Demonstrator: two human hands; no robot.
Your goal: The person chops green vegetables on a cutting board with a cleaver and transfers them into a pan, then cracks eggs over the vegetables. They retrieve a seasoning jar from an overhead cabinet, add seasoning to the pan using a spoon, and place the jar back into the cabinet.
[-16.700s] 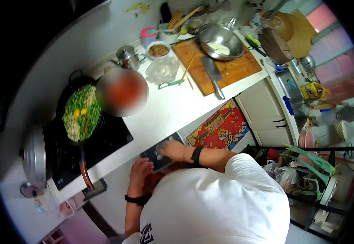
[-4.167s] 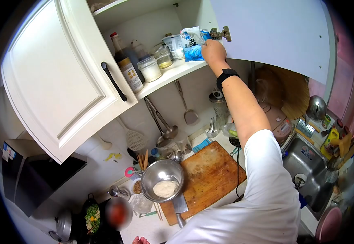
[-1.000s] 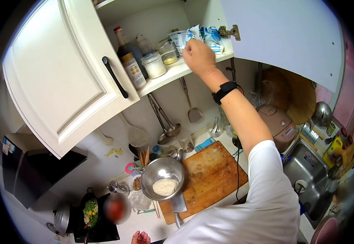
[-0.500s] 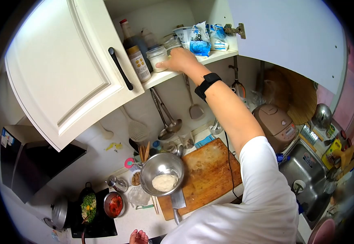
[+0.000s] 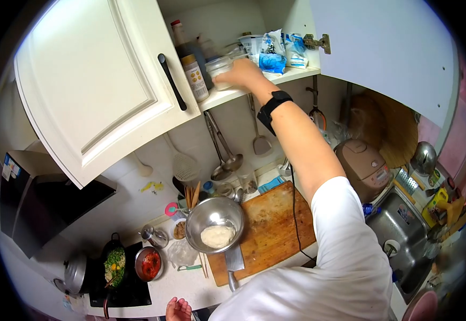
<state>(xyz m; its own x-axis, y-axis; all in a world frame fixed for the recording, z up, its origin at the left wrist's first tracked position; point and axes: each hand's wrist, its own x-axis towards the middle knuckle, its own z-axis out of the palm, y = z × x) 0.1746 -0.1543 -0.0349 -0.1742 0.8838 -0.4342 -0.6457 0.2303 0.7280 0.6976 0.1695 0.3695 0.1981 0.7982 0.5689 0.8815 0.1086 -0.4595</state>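
My right hand (image 5: 243, 75) reaches into the open wall cupboard, its fingers around a clear jar (image 5: 219, 69) with white contents. Motion blurs the jar, and my hand covers part of it. Left of it stands a bottle with a pale label and brown cap (image 5: 196, 80). Blue-and-white bags (image 5: 273, 53) sit just right of my hand on the shelf. Low in the view, my left hand (image 5: 179, 310) is palm up above the counter's front edge, fingers loosely curled but apart, holding nothing.
Below are a steel bowl with dough (image 5: 215, 206), a cutting board (image 5: 275, 230), a cleaver (image 5: 234, 260) and a bowl of red food (image 5: 149, 264). A pan (image 5: 114, 267) is on the hob. The open cupboard doors (image 5: 83, 80) flank my arm. A rice cooker (image 5: 362, 168) stands near the sink (image 5: 404, 224).
The view has shifted slightly, so the cupboard appears farther right. My right hand stays at the jar, which is now more blurred. My left hand remains low in the view.
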